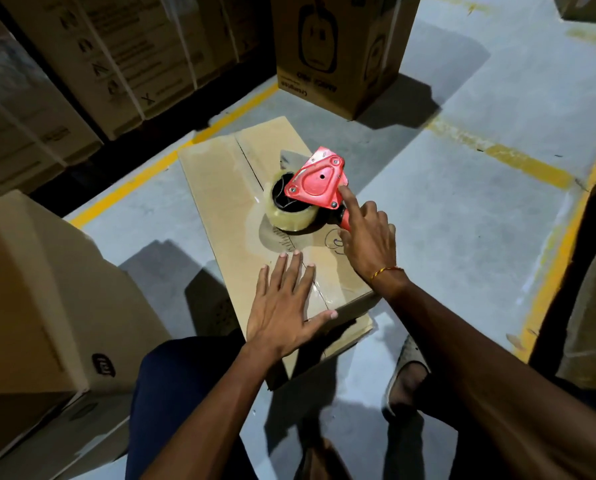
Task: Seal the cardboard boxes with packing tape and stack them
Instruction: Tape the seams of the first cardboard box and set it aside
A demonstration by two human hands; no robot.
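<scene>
Head view: a closed cardboard box [227, 202] lies on the grey floor [462, 220], contents hidden. The left hand [282, 306] presses flat on its near end, fingers straight. The right hand [367, 240] grips the red tape dispenser [315, 183] — forefinger extended along it — over the seam. Larger boxes [40, 306] crowd the left; open floor lies right.

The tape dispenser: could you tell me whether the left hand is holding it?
No, the left hand lies flat on the cardboard box, while the right hand grips the red tape dispenser.
</scene>
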